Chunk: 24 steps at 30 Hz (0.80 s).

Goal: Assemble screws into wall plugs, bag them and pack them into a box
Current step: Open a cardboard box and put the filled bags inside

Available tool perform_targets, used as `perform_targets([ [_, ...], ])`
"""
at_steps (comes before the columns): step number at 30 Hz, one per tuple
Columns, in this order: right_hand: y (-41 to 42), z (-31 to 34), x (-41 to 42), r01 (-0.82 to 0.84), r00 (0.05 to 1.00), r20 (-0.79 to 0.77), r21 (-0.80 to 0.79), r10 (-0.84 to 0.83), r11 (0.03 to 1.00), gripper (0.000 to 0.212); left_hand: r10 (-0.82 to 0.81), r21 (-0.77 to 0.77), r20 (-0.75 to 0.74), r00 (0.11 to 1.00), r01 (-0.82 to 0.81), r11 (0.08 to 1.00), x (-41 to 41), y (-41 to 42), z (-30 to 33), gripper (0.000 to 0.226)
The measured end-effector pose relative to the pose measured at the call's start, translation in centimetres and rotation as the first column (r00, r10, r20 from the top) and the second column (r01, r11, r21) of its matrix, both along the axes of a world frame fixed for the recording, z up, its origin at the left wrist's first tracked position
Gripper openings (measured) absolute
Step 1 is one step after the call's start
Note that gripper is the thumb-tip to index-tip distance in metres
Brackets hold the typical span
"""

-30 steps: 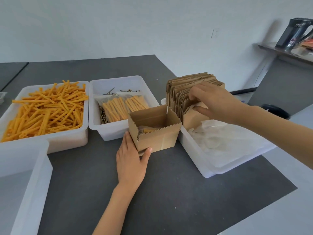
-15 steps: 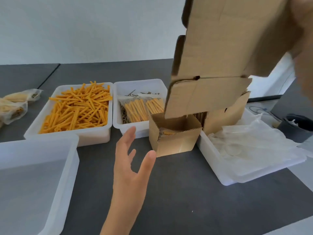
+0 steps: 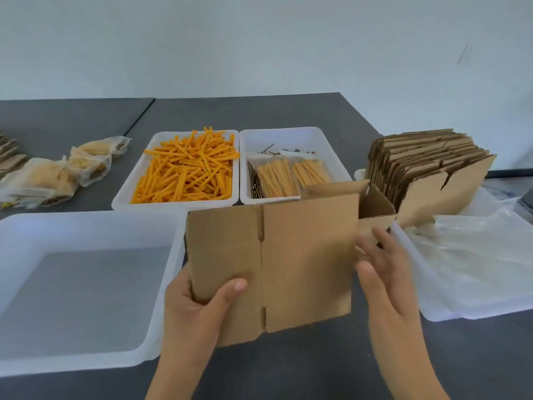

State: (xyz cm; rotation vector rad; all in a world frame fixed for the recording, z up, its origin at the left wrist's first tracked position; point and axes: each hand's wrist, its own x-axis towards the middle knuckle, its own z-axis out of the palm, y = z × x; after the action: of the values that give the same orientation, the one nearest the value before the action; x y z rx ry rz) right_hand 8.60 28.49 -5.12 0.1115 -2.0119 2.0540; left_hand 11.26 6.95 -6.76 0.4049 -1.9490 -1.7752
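My left hand (image 3: 193,310) grips the lower left edge of a flat, folded cardboard box (image 3: 288,261), thumb on its front face. The flat stands upright in front of me above the dark table. My right hand (image 3: 386,281) is beside the flat's right edge with fingers spread and relaxed, blurred; it holds nothing. Behind the flat, an open small cardboard box (image 3: 375,206) is mostly hidden. A stack of folded cardboard boxes (image 3: 427,166) stands in the right bin. Orange wall plugs (image 3: 190,168) fill one bin; bagged plugs and loose screws (image 3: 288,174) lie in the bin beside it.
A large empty white bin (image 3: 86,284) sits at the left front. The right white bin (image 3: 432,307) holds clear plastic bags (image 3: 473,249). Filled bags (image 3: 57,171) lie on the table at far left. The table's right edge runs near the wall.
The cardboard flat came down from high on the right to the front middle. My left hand rose from the table and took its lower left edge; my right hand let go.
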Motion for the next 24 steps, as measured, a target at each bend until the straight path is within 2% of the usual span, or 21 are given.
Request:
perform_targets([
  [3,-1.0,-0.8,0.2,-0.012,0.993,0.113,-0.021,0.015,1.0,0.049,-0.035,-0.121,0.046,0.998,0.041,0.992,-0.1,0.6,-0.8,0.077],
  [6,-1.6,-1.8,0.6,0.017,0.996,0.089,-0.049,-0.013,0.999,0.041,-0.131,-0.22,0.012,0.991,0.131,0.967,-0.2,1.1,-1.4,0.079],
  [9,-3.1,-2.9,1.7,-0.024,0.996,0.085,0.029,0.021,0.999,0.046,-0.212,-0.25,-0.049,0.976,0.194,0.949,0.0,2.1,-1.8,0.109],
  [11,-3.8,-3.1,2.3,-0.036,0.997,0.071,0.079,0.03,0.996,0.051,-0.267,-0.232,-0.093,0.959,0.24,0.943,0.1,2.7,-1.8,0.119],
  [13,-3.7,-3.3,2.4,-0.032,0.998,-0.047,0.141,0.039,0.99,0.054,-0.306,-0.205,-0.158,0.939,0.272,0.94,0.2,2.7,-1.8,0.108],
  [15,-3.2,-3.2,2.0,-0.018,0.988,-0.147,0.179,0.045,0.984,0.049,-0.308,-0.226,-0.216,0.927,0.259,0.939,0.3,2.3,-1.9,0.085],
  [18,-2.6,-3.4,1.1,-0.011,0.993,-0.113,0.127,0.026,0.992,0.046,-0.294,-0.308,-0.244,0.924,0.214,0.927,0.3,1.6,-2.1,0.057],
  [21,-2.5,-3.2,0.3,-0.077,0.996,-0.037,0.098,0.081,0.992,0.046,-0.248,-0.339,-0.247,0.937,0.156,0.928,0.2,1.6,-2.1,0.051],
  [24,-2.7,-2.6,-0.3,-0.147,0.985,-0.064,0.144,0.158,0.979,0.052,-0.298,-0.377,-0.254,0.92,0.189,0.907,0.4,2.4,-2.3,0.058],
])
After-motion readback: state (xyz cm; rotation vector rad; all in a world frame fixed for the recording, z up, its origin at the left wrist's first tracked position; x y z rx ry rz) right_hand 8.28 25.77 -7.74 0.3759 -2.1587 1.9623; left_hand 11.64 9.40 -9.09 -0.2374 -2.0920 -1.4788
